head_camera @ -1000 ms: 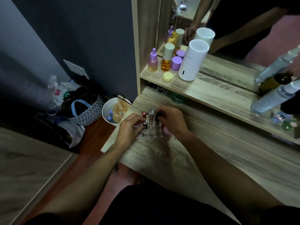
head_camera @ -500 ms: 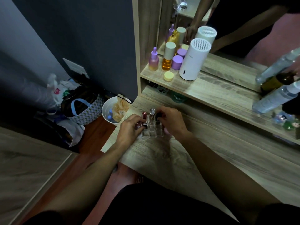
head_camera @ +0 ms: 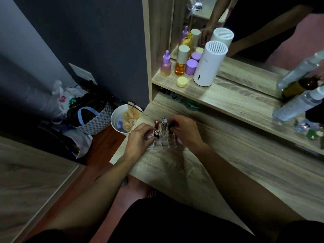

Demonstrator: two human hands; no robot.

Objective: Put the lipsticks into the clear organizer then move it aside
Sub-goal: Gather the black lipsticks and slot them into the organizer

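The clear organizer (head_camera: 164, 143) stands near the left end of the wooden desk (head_camera: 201, 172), between my two hands. A red lipstick (head_camera: 156, 122) and a silver lipstick (head_camera: 164, 120) stand upright in its back row. My left hand (head_camera: 140, 139) is at its left side, fingers pinched on a dark lipstick with a silver band (head_camera: 156, 133) in a front-left slot. My right hand (head_camera: 185, 132) rests against the right side, fingertips closed on a black lipstick (head_camera: 172, 124) at the back right. The front slots look empty.
A shelf (head_camera: 236, 100) above the desk holds purple and amber bottles (head_camera: 180, 62), a white cylinder (head_camera: 209, 64) and clear spray bottles (head_camera: 298, 104), with a mirror behind. Left of the desk edge, a white bin (head_camera: 121, 120) and a checked bag (head_camera: 93, 118) sit on the floor.
Both hands stay at the organizer. My left fingers have closed in slightly on the front-left lipstick; the organizer has not moved on the desk.
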